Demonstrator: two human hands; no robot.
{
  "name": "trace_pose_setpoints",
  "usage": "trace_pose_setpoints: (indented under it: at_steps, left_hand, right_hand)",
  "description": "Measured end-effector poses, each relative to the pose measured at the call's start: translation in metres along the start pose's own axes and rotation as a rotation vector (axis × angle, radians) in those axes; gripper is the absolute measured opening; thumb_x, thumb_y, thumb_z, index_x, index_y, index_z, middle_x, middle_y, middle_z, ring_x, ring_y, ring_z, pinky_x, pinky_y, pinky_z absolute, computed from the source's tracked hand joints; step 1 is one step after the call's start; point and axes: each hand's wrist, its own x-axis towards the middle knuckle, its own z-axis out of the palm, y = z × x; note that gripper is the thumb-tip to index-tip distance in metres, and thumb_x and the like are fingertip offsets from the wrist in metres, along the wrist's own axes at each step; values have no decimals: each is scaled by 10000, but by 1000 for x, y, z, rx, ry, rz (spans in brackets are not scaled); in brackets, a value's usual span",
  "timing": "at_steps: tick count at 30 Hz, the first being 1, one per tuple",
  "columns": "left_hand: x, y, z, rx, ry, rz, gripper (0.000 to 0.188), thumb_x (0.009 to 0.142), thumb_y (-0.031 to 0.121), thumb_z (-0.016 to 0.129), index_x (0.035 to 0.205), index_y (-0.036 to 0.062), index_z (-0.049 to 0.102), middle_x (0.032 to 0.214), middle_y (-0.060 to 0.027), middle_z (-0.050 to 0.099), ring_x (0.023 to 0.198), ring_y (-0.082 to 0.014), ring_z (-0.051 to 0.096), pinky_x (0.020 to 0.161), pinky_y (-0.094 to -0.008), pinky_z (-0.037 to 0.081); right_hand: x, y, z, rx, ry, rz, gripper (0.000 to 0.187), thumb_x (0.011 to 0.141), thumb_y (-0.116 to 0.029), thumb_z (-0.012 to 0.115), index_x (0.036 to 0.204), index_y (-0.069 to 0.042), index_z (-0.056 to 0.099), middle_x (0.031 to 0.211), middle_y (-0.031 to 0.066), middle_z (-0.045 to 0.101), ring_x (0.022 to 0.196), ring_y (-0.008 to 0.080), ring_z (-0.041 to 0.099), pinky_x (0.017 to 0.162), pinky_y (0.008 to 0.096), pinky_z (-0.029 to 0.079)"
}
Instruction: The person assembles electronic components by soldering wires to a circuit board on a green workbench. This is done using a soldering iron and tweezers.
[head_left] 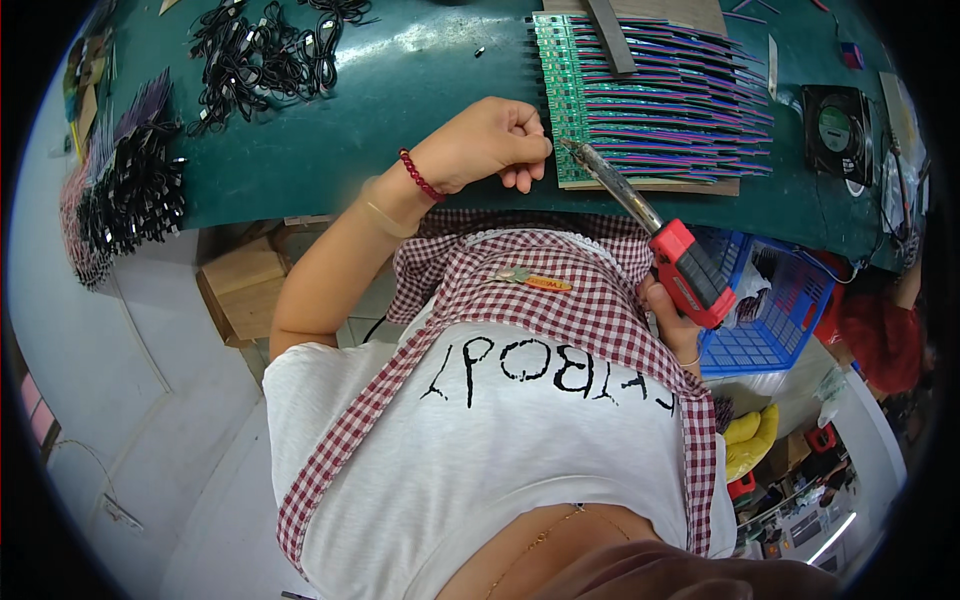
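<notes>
My left hand (500, 147) is closed, thumb against curled fingers, at the left edge of a green circuit board panel (562, 100). Whatever the fingers pinch, if anything, is too small to make out. Rows of thin multicoloured wires (680, 110) run rightward from the panel. In my right hand (672, 318) is a soldering iron (690, 270) with a red and black handle, partly hiding the fingers. Its metal shaft slants up and left, and the tip is close to the panel's lower part, just right of my left fingers. A grey metal bar (608, 38) lies across the upper boards and wires.
Black cables (265, 60) lie piled at the far left of the green table (420, 60). Bundled wires (140, 170) hang over its left end. A black fan-like device (837, 135) stands right of the panel. Below the right edge is a blue basket (770, 320); a cardboard box (240, 290) sits under the table.
</notes>
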Motion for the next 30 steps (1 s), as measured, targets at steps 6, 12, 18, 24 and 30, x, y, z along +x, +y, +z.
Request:
trace_pose_setpoints:
  at_steps: [6, 12, 18, 24, 30]
  left_hand:
    - [1, -1, -1, 7, -1, 13, 148, 833, 107, 568, 730, 31, 493, 653, -62, 605, 515, -81, 571, 439, -175, 414]
    - [0, 0, 0, 22, 23, 4, 141, 825, 91, 567, 721, 32, 493, 640, -66, 601, 512, -82, 572, 437, -176, 414]
    - [0, 2, 0, 13, 13, 4, 148, 823, 94, 571, 715, 32, 491, 638, -63, 600, 508, -80, 567, 437, -174, 411]
    - [0, 0, 1, 26, 14, 13, 142, 819, 90, 570, 716, 32, 491, 638, -62, 601, 504, -80, 565, 434, -174, 408]
    - [1, -1, 0, 12, 20, 6, 135, 812, 91, 575, 719, 35, 494, 639, -62, 602, 502, -81, 564, 433, -176, 410]
  right_hand:
    - [-3, 5, -3, -85, -41, -15, 92, 785, -161, 643, 806, -88, 590, 704, 36, 529, 627, 193, 530, 566, 309, 407]
    - [-15, 8, -1, 112, 20, 57, 141, 747, -45, 660, 875, -24, 606, 737, 58, 585, 660, 176, 563, 604, 291, 439]
    - [-13, 8, 2, 332, 49, 161, 140, 803, -20, 626, 938, 11, 605, 817, 44, 606, 747, 121, 568, 677, 273, 459]
    - [-12, 6, 5, 231, 80, 85, 115, 796, -23, 632, 903, 5, 601, 797, 38, 600, 720, 117, 559, 643, 272, 449]
    - [-8, 2, -2, -124, -118, -18, 58, 807, -65, 622, 810, -24, 581, 722, 27, 573, 614, 167, 534, 570, 315, 417]
